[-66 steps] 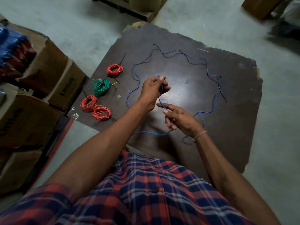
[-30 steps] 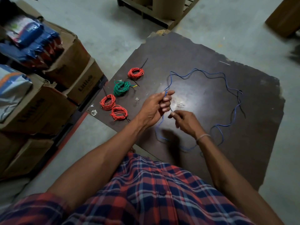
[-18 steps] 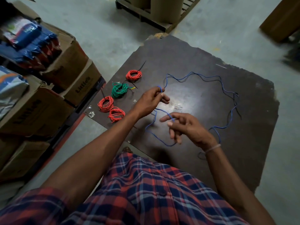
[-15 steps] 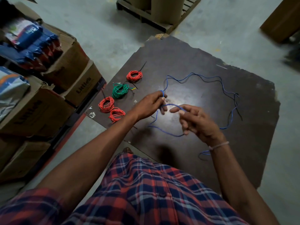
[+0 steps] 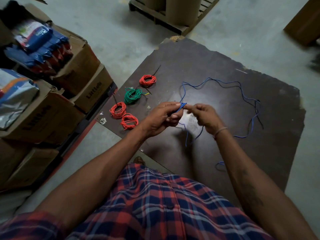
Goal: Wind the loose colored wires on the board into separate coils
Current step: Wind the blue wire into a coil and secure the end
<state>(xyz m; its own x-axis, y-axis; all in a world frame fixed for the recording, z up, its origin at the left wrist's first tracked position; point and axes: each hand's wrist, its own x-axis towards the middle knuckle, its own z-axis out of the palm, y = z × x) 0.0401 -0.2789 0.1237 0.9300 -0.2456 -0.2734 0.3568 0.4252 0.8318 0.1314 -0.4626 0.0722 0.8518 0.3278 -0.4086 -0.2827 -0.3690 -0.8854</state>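
Blue thin wire loops across the dark worn board, its near end pinched in the left hand. Right hand curls round the strand beside it; its fingertips are hidden. Four wound coils lie far left.

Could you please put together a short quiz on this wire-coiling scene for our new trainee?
1. How many finished coils lie on the board, and in which colours?
2. True or false: the blue wire is already fully coiled.
3. Which hand holds the small bundle of blue loops: A the left hand, B the right hand?

Key
1. Four: three red coils and one green coil.
2. False; most of it is loose on the board.
3. A.
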